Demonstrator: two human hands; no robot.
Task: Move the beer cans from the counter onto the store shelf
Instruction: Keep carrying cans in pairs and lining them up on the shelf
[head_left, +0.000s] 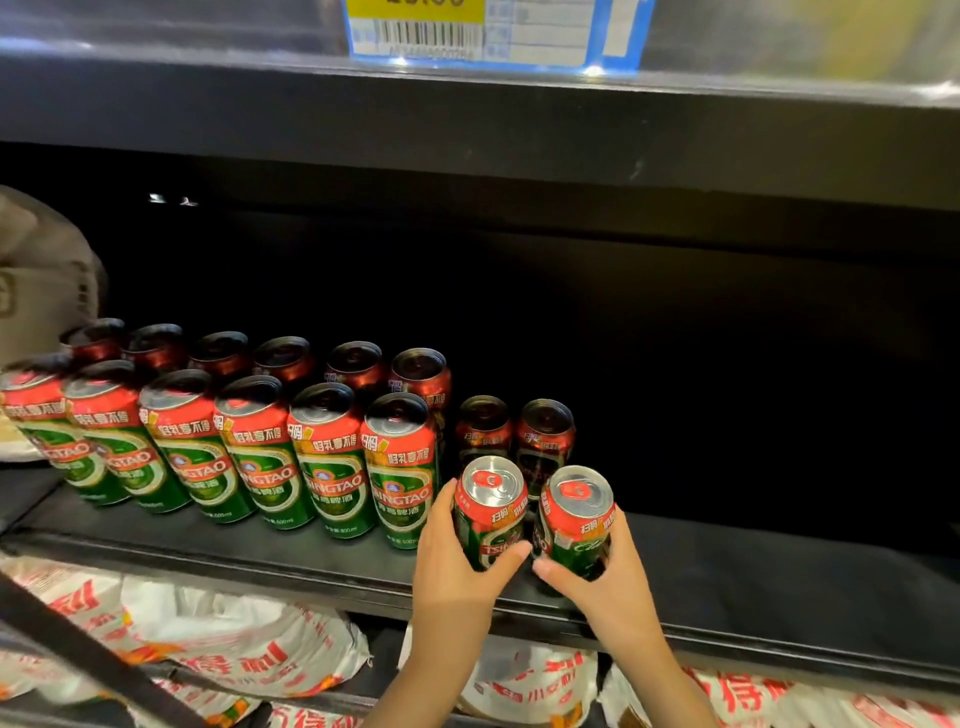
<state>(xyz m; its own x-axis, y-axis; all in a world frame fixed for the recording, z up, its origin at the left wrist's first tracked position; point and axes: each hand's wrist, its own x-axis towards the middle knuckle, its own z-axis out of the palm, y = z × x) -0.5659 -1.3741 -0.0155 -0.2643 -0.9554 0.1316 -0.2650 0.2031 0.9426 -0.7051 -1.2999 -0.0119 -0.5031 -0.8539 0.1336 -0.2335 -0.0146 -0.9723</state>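
1. The left hand (457, 566) grips a beer can (491, 512), fingers behind it and the thumb curled across its green front.
2. The right hand (602, 577) grips a second can (576, 519) just beside the first, thumb over the front, fingers round the right side.
3. Both held cans stand upright at the front edge of the black store shelf (779, 577), close together, silver tops with red tabs showing.
4. Directly behind them stand two more cans (514, 431), side by side in shadow.
5. To the left, the front row (249, 457) of six or seven red-and-green cans runs along the shelf, with a back row (285, 358) behind it.
6. Above hangs a price label (467, 31) with a barcode.
7. Below the shelf lie white bags (234, 644) printed in red.
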